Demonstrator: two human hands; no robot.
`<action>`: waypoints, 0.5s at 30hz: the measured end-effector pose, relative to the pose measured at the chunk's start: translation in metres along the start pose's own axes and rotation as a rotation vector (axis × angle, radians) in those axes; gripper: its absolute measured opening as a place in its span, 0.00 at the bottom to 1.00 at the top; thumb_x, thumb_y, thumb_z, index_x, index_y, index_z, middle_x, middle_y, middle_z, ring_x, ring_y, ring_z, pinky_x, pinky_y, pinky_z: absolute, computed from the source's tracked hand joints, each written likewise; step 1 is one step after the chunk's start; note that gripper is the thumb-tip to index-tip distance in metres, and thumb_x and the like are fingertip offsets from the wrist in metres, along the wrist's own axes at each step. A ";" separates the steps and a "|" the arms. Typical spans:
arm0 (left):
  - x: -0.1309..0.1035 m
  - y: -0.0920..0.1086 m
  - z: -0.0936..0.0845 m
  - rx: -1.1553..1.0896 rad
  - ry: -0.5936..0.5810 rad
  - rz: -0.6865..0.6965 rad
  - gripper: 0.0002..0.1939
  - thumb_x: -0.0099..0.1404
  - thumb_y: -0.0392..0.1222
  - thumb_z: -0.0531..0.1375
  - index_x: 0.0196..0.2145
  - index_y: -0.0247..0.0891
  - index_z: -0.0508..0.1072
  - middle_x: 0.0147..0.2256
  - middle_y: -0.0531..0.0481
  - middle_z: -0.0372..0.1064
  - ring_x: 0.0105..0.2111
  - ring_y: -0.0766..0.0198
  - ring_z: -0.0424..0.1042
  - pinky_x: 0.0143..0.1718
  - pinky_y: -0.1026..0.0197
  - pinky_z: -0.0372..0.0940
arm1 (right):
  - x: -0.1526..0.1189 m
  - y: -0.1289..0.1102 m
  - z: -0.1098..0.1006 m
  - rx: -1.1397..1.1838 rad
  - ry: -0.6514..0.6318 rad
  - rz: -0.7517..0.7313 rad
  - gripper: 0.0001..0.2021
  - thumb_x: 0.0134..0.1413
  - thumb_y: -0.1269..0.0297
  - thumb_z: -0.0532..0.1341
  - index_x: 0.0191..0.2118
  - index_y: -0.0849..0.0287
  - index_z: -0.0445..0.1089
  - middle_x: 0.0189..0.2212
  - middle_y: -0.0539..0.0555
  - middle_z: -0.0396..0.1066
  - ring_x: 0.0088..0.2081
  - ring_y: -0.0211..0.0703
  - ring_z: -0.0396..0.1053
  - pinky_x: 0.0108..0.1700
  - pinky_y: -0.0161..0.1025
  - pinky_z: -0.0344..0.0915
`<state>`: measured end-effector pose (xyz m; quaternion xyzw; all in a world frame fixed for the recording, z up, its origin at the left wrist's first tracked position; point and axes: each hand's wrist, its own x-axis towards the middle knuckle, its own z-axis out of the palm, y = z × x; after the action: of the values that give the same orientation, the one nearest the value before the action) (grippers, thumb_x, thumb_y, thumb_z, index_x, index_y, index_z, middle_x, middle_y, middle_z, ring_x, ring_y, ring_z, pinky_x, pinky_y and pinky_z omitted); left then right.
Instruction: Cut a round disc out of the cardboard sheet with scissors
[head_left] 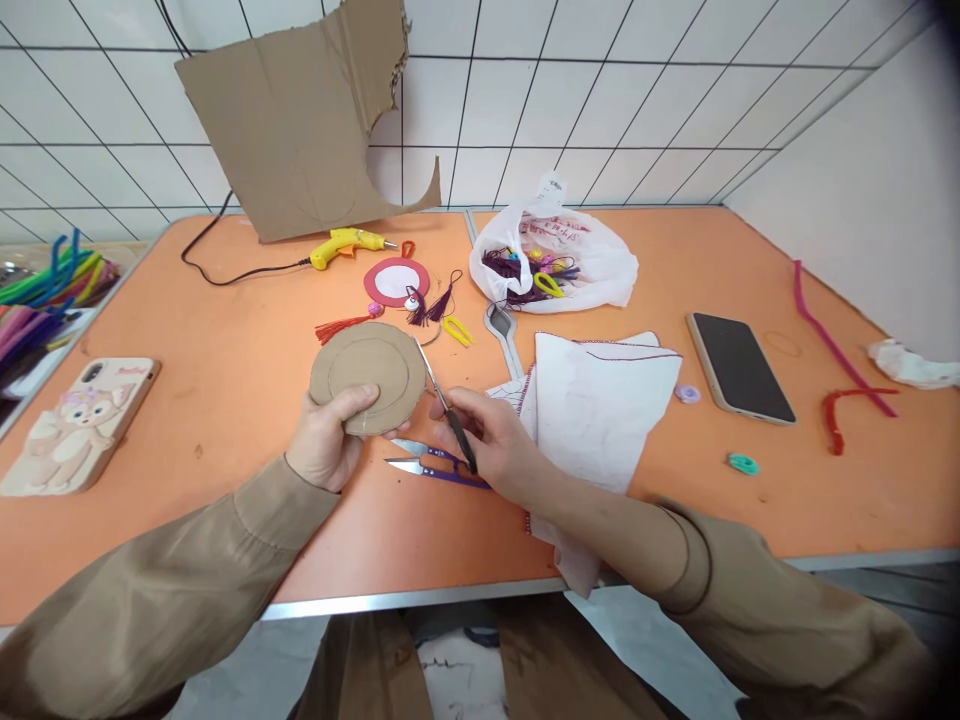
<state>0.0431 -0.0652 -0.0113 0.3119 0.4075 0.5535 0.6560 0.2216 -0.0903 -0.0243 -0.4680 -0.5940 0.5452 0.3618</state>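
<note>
the left hand (328, 437) pinches the cardboard disc (366, 362); the right hand (496, 440) grips black-handled scissors (458, 436), blades slanting beside its right edge.

Cardboard disc (367, 362) (inner circle marked) – roundish; black-handled scissors (460, 438) – by right edge.

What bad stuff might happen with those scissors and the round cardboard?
1. The scissors in the right hand are at the edge of the cardboard disc, so a slip might nick the left hand holding it.
2. The purple-handled snips lie close by with their blades apart, so a lowered hand could get poked.
</note>
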 end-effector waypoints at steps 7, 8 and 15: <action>0.000 0.000 -0.001 0.067 -0.085 0.019 0.13 0.50 0.34 0.66 0.35 0.31 0.75 0.24 0.47 0.75 0.16 0.60 0.72 0.14 0.62 0.68 | 0.002 -0.006 -0.002 -0.049 0.019 -0.043 0.10 0.49 0.61 0.60 0.28 0.56 0.57 0.18 0.42 0.49 0.22 0.32 0.47 0.24 0.33 0.48; 0.000 0.000 -0.001 0.070 -0.084 0.016 0.13 0.50 0.34 0.66 0.35 0.31 0.75 0.24 0.48 0.75 0.16 0.60 0.72 0.14 0.62 0.68 | 0.002 -0.006 -0.002 -0.055 0.022 -0.043 0.10 0.49 0.61 0.61 0.28 0.56 0.58 0.18 0.42 0.49 0.22 0.32 0.47 0.24 0.33 0.48; -0.001 0.005 0.002 0.098 -0.093 0.005 0.11 0.50 0.35 0.66 0.33 0.30 0.75 0.22 0.47 0.74 0.16 0.59 0.72 0.14 0.63 0.67 | 0.001 -0.003 -0.003 -0.011 0.021 -0.045 0.10 0.49 0.60 0.61 0.29 0.57 0.58 0.19 0.42 0.49 0.22 0.32 0.47 0.24 0.34 0.47</action>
<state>0.0424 -0.0650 -0.0062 0.3699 0.4025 0.5194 0.6568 0.2238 -0.0887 -0.0214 -0.4622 -0.6037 0.5287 0.3773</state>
